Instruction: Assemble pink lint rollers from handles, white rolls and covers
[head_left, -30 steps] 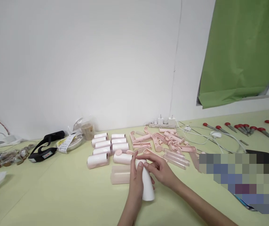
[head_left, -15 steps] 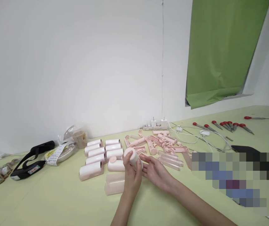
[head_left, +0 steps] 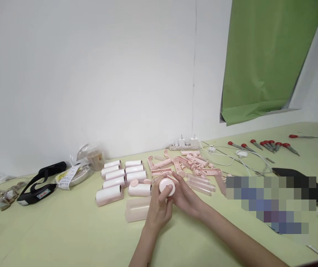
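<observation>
My left hand (head_left: 159, 209) is closed round a lint roller (head_left: 165, 184), its round pale pink end turned up towards me and the thumb lying on that end. My right hand (head_left: 183, 196) is closed against the far right side of the same roller; its fingertips are partly hidden, with a bit of pink plastic showing by them. Just left of the hands lies a white roll with a pink round cap (head_left: 140, 189). Below it sits a clear pinkish cover (head_left: 137, 210). Behind the hands are pink handle parts (head_left: 179, 165) and clear tubes (head_left: 200, 185).
Two rows of white rolls (head_left: 109, 195) lie to the left. Farther left are a black strap (head_left: 38, 191), a wrapped bowl (head_left: 77, 177) and a cup (head_left: 95, 159). A power strip (head_left: 185, 146) stands by the wall. Red-handled tools (head_left: 267, 144) and a black flat object (head_left: 300, 183) lie right.
The lint roller has turned so its round end faces up, with my left thumb now on that end. My right hand has come closer round its side. The view has shifted slightly.
</observation>
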Demonstrator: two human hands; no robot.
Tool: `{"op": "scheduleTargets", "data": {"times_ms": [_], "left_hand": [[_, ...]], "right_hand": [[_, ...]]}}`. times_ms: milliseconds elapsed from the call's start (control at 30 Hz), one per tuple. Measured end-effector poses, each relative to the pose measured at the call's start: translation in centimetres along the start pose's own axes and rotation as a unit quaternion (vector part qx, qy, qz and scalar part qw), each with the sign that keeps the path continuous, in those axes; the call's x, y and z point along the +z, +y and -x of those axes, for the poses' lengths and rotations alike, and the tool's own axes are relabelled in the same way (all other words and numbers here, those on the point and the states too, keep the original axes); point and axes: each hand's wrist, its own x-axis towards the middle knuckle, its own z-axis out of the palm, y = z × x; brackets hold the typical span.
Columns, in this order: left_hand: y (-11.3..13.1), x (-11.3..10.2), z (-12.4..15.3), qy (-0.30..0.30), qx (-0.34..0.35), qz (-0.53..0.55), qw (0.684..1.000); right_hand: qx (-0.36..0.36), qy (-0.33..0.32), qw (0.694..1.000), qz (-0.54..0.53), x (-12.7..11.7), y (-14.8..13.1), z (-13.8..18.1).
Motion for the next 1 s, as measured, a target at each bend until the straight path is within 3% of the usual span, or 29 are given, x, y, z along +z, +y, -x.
{"op": "scheduleTargets", "data": {"times_ms": [133, 333, 500, 600, 767, 833, 1000], "left_hand": [[-0.1, -0.2, 0.0, 0.014, -0.016, 0.000, 1.000], [0.1, -0.6, -0.4, -0.034, 0.020, -0.036, 0.999], [-0.2, -0.5, -0.1, 0.000, -0.005, -0.016, 1.000], [-0.3, -0.4, 0.0, 0.006, -0.026, -0.010, 1.000], [0.1, -0.2, -0.2, -0.056, -0.004, -0.020, 0.998], [0.3, -0.1, 0.0, -0.044, -0.005, -0.008, 0.999], [0.3, 0.2, 0.6, 0.003, -0.122, 0.076, 0.990]], "right_hand": [[0.037, -0.009, 0.999, -0.030, 0.1, 0.1, 0.0], [-0.035, 0.000, 0.999, -0.012, 0.0, -0.1, 0.0], [-0.019, 0.025, 0.999, -0.009, 0.0, -0.3, -0.1], [-0.032, -0.004, 0.999, 0.010, 0.1, -0.2, 0.0], [-0.052, -0.033, 0.995, 0.077, -0.6, 0.1, 0.2], [-0.057, -0.048, 0.990, 0.117, -0.9, 0.3, 0.0], [-0.097, -0.085, 0.977, 0.171, -1.1, 0.5, -0.4]]}}
